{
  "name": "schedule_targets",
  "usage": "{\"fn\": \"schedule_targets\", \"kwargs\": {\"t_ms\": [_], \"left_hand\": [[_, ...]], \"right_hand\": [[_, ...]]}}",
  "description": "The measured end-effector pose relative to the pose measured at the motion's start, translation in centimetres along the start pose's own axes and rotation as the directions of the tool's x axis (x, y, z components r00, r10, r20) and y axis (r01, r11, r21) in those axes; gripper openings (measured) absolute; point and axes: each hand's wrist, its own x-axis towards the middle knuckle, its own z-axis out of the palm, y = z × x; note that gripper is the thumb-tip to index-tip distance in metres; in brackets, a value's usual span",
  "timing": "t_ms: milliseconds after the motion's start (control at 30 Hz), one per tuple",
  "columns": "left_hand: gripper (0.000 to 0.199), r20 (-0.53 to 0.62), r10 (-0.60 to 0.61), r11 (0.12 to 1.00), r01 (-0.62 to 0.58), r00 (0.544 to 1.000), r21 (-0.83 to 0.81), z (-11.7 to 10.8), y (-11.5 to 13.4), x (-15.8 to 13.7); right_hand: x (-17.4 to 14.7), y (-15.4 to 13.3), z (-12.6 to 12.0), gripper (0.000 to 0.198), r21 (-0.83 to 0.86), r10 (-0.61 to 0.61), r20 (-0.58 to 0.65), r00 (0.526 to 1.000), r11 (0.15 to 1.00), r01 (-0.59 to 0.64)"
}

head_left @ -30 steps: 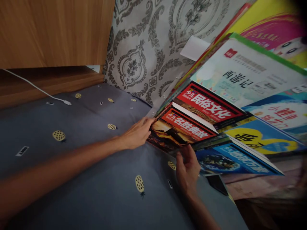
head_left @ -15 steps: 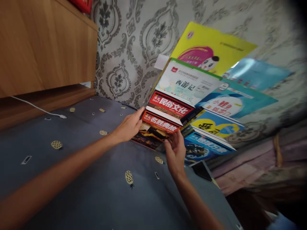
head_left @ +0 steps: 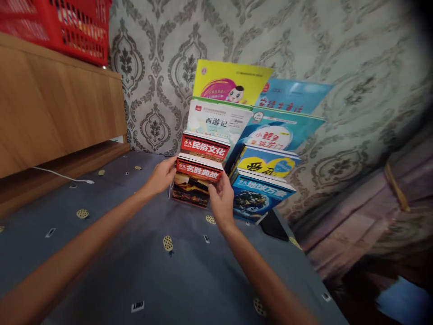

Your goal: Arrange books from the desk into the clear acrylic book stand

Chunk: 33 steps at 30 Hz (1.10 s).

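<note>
At the front of the left row stands a thick book with a red title band (head_left: 189,187) and a dark picture below it. My left hand (head_left: 161,175) presses its left edge, some fingertips hidden behind it. On its right edge lies my right hand (head_left: 221,198), thumb on the front cover and fingers round the side. Behind it stand another red book (head_left: 204,148), a white-and-green book (head_left: 218,119) and a tall yellow book (head_left: 233,76). Just right of my right hand is a blue book with an earth picture (head_left: 260,198).
Behind the blue book stand a blue-and-yellow book (head_left: 267,164), a teal book (head_left: 291,128) and a light blue book (head_left: 294,97). A dark phone-like object (head_left: 275,228) lies beside them. A wooden cabinet (head_left: 61,108) bears a red basket (head_left: 77,31); a white cable (head_left: 64,174) lies below.
The view has turned and shifted, so the books look more upright and further left, and more of the red basket shows. Both hands stay at the front red book's sides.
</note>
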Motion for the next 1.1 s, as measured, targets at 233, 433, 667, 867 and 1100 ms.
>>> {"fn": "schedule_targets", "kwargs": {"t_ms": [233,433,667,867,1100], "left_hand": [[0.052,0.027,-0.045,0.992,0.048,0.999,-0.117,-0.1,1.3,0.2],[0.058,0.034,-0.081,0.980,0.085,0.996,-0.177,0.4,2.3,0.0],[0.060,-0.023,-0.141,0.982,0.137,0.990,-0.132,0.8,2.4,0.1],[0.063,0.017,-0.106,0.980,0.108,0.994,-0.166,0.7,2.2,-0.1],[0.070,-0.048,-0.086,0.989,0.079,0.995,-0.125,1.3,0.4,-0.1]], "right_hand": [[0.3,0.7,0.1,0.071,-0.028,-0.010,-0.021,1.000,1.000,0.010],[0.8,-0.2,0.3,0.071,-0.010,0.054,-0.062,0.997,0.998,-0.055],[0.9,-0.4,0.0,0.069,0.003,0.051,-0.086,0.995,0.999,-0.051],[1.0,-0.1,0.0,0.071,0.029,0.070,-0.036,0.997,0.997,-0.069],[1.0,0.8,0.4,0.072,-0.009,0.071,-0.036,0.997,0.997,-0.071]]}}
